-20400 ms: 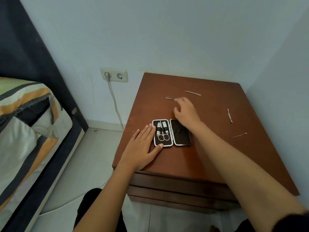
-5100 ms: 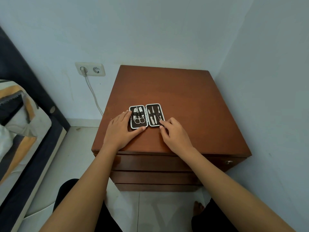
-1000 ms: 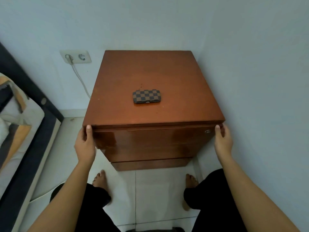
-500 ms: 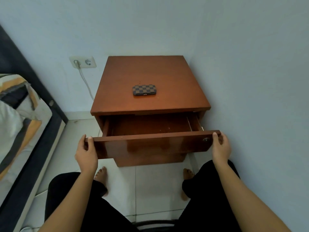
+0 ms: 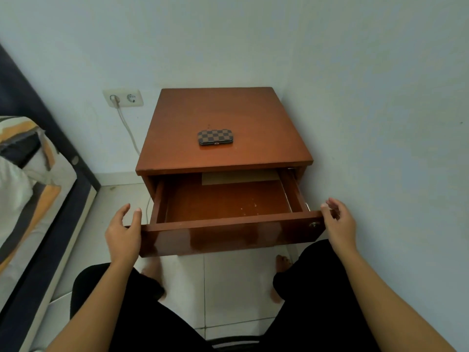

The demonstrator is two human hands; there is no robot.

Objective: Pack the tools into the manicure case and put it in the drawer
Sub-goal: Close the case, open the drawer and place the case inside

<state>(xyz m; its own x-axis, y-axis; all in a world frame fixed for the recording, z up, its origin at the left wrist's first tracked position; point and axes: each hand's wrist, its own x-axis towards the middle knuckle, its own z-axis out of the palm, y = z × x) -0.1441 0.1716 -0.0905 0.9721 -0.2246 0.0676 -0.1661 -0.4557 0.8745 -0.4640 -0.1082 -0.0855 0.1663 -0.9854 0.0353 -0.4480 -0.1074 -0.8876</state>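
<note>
The closed manicure case, brown and checkered, lies flat on top of the wooden nightstand, a little left of its middle. The top drawer stands pulled far out, its inside bare except for a pale sheet at the back. My left hand is at the drawer front's left end, fingers spread and loosening from it. My right hand is at the right end, fingers apart, just off the wood. Neither hand holds anything.
A wall runs close along the nightstand's right side. A bed with striped bedding stands to the left. A wall socket with a plugged cable sits left of the nightstand. My knees and bare feet are on the tiled floor below the drawer.
The drawer has slid further out since half a second ago. Both hands, which gripped the ends of the drawer front, have opened and are coming off it.
</note>
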